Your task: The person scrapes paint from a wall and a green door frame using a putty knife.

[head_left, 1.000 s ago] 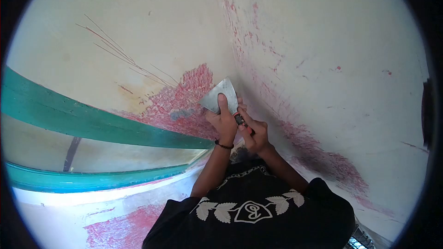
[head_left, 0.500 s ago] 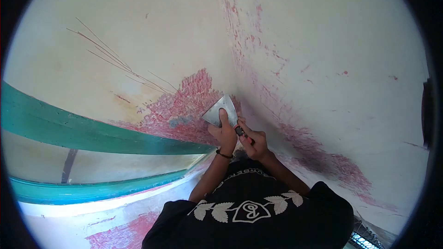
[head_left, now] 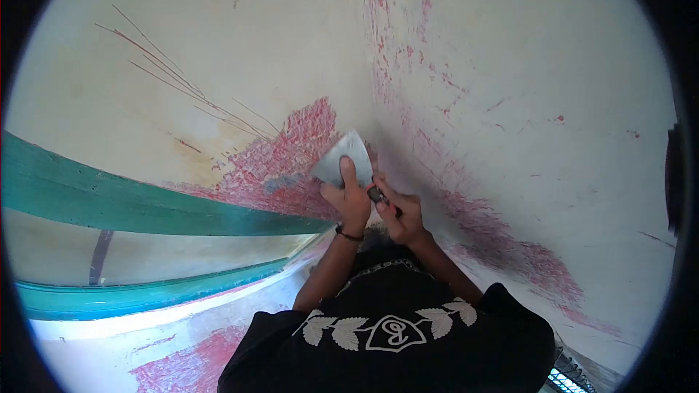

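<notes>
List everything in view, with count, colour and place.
Scraper: one, grey blade, red and black handle, centre
Walls: at least two, off-white, meeting in a corner
Red patches: several, left, right and lower left
Thin lines: several, reddish, upper left
Bands: two, green and blue-green, left
Stripe: one, dark purplish, between the bands
Dark object: one, unclear, right edge
Barred opening: one, bright with dark bars, lower right
Shirt: one, black, white print, bottom
Bracelet: one, dark, left wrist
Left hand: one, on the blade
Right hand: one, around the handle
</notes>
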### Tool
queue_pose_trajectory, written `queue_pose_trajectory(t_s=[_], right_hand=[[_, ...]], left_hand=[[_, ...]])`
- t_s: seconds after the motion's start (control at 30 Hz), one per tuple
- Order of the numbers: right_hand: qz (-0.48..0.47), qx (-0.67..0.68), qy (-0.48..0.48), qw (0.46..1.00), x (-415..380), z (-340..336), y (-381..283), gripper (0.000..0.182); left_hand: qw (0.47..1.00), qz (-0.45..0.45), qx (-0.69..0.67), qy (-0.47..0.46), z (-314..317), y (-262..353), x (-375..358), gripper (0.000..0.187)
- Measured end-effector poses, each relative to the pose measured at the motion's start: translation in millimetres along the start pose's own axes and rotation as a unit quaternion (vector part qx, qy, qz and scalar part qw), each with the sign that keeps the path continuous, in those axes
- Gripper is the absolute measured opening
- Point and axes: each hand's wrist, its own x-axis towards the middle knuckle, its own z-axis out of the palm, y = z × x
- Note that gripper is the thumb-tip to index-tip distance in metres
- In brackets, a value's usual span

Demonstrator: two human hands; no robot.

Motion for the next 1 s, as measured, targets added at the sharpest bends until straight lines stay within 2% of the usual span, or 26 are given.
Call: queue_pose_trajectory(t_s=[0.2, 0.3, 0.43, 0.63, 0.73, 0.8, 0.83, 0.9, 1.0], right_hand=[[0.046, 0.035, -0.023, 0.998, -3.1, -4.7, -9.8, 0.050], [0.069, 0.001, -0.042, 0.997, -5.6, -10.6, -11.3, 0.050], [0.047, 0.036, -0.025, 0.998, -4.8, -5.4, -4.1, 0.048], [0.054, 0.030, -0.021, 0.998, -13.1, -7.8, -3.2, 0.045], [0.016, 0.041, 0.004, 0.999, 4.9, -0.7, -5.3, 0.046], [-0.030, 0.041, 0.031, 0.998, 28.7, 0.4, -14.7, 0.048], [-0.017, 0.036, 0.023, 0.999, 26.3, -1.5, -21.0, 0.046], [-0.006, 0.025, 0.008, 1.000, 26.0, -5.7, -27.5, 0.044], [-0.002, 0.018, 0.000, 1.000, 2.0, 0.1, -5.3, 0.044]], left_hand=[[0.999, -0.048, 0.002, 0.005, -4.0, 2.9, -6.3, 0.039], [0.998, -0.062, -0.025, -0.006, -3.7, -7.3, -3.3, 0.040], [0.999, -0.004, 0.028, 0.024, 5.9, 5.6, -5.9, 0.041], [0.997, -0.069, -0.030, 0.000, -2.7, -1.5, -9.9, 0.039], [0.999, -0.032, -0.026, -0.001, 7.5, 11.7, 4.3, 0.040], [0.999, -0.010, -0.026, -0.044, 15.7, 31.6, 17.9, 0.039], [0.998, 0.002, -0.025, -0.065, 17.8, 38.4, 21.4, 0.039], [1.000, 0.021, -0.015, 0.015, 21.2, 29.5, 6.8, 0.038], [0.997, 0.044, 0.025, 0.060, 0.2, -8.3, 5.2, 0.037]])
